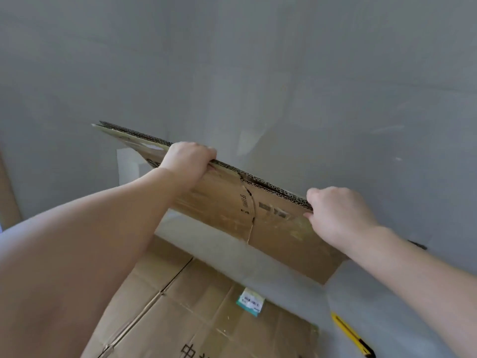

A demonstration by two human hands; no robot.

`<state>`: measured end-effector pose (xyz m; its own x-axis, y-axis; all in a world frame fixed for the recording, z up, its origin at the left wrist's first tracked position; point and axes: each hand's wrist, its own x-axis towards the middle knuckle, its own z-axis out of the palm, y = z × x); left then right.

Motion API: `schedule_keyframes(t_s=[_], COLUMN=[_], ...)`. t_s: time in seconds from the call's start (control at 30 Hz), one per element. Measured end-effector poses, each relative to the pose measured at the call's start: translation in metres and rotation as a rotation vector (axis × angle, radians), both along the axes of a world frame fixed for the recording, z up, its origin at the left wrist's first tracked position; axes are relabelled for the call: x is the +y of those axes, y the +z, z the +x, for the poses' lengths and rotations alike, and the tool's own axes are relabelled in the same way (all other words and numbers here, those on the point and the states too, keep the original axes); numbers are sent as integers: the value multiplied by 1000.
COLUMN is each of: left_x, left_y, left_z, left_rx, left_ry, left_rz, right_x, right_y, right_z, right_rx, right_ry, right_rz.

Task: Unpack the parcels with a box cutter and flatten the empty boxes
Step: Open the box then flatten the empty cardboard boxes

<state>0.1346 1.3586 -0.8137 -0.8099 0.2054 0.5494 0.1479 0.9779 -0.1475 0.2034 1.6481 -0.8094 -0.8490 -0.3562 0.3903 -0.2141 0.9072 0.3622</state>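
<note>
A flattened brown cardboard box (271, 228) stands on edge near a grey wall, tilted down to the right. My left hand (187, 158) grips its upper edge left of the middle. My right hand (338, 210) holds the same edge at the right end. Another cardboard box (196, 313) with a white-green label lies flat on the floor in front of me, partly hidden by my left forearm. A yellow and black box cutter (352, 337) lies on the floor at the lower right, beside that flat box.
A grey wall (258, 73) fills the upper view. A strip of brown cardboard (7, 192) leans at the far left edge. A white block (129, 164) stands by the wall behind the held box. The floor (387, 293) is pale grey.
</note>
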Motion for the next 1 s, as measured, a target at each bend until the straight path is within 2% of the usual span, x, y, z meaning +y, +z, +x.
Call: schedule_keyframes(t_s=[0.13, 0.3, 0.4, 0.5, 0.67, 0.8, 1.0], left_x=[-17, -61, -90, -107, -121, -119, -121], left_y=[-17, -87, -144, -191, -232, -260, -313], left_z=[22, 65, 90, 120, 162, 184, 212], left_rx=[-88, -203, -306, -462, -605, -682, -823], left_ry=[64, 123, 125, 142, 116, 39, 50], left_rz=[-20, -53, -45, -162, -272, -299, -494], right_x=[-25, -67, -90, -112, -136, -138, -140], right_y=[-18, -70, -113, -161, -217, -255, -312], right_z=[18, 43, 58, 86, 114, 127, 160], right_rx=[-73, -264, -453, -723, -937, -1007, -1017], right_ry=[69, 198, 227, 299, 395, 410, 429], right_rz=[-3, 5, -6, 86, 164, 246, 239])
